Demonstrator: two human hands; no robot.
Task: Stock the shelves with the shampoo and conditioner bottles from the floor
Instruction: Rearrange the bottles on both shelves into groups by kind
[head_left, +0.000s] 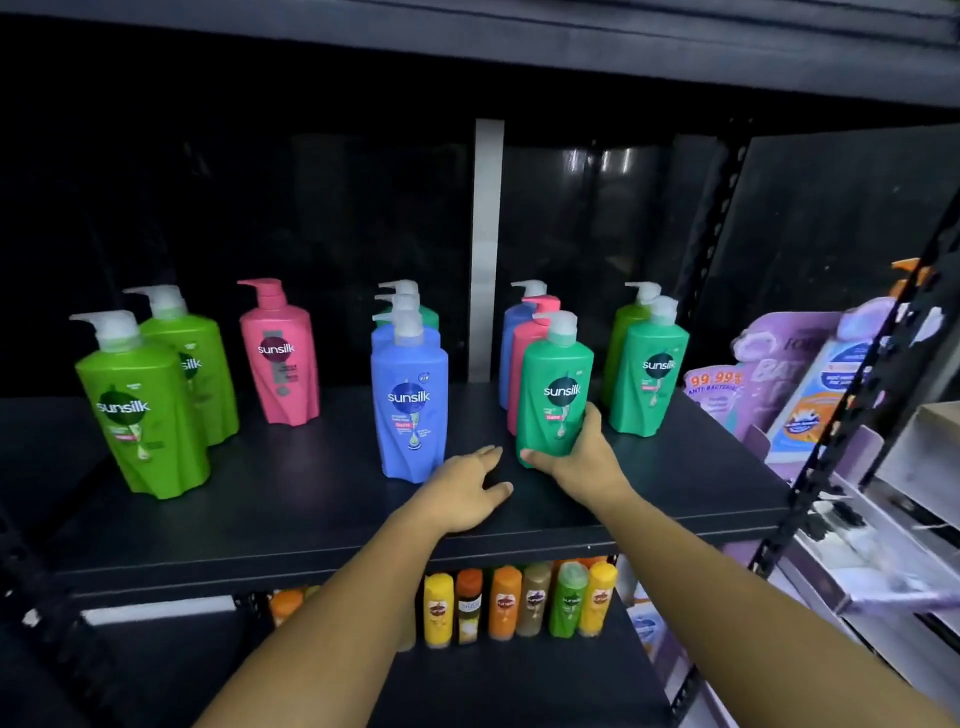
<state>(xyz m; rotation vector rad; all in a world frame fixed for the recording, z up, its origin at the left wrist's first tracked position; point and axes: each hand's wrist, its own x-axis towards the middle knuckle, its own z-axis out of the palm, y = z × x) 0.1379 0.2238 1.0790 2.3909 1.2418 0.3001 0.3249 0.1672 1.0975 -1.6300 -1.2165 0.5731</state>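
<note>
Currently your right grip (579, 457) wraps the teal bottle (556, 364) low; smooth, likely heavy: take its waist. Left grip (467, 491) spread.

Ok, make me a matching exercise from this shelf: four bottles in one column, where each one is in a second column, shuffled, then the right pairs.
1. teal-green plastic pump bottle nearest the shelf edge
2. lone pink plastic pump bottle
3. front blue plastic pump bottle
4. leftmost small yellow plastic bottle

A. on the lower shelf
B. gripped by the right hand
C. heads a row, just left of the left hand
D. stands alone, left of the blue row

Pairs: 1-B, 2-D, 3-C, 4-A.
</note>
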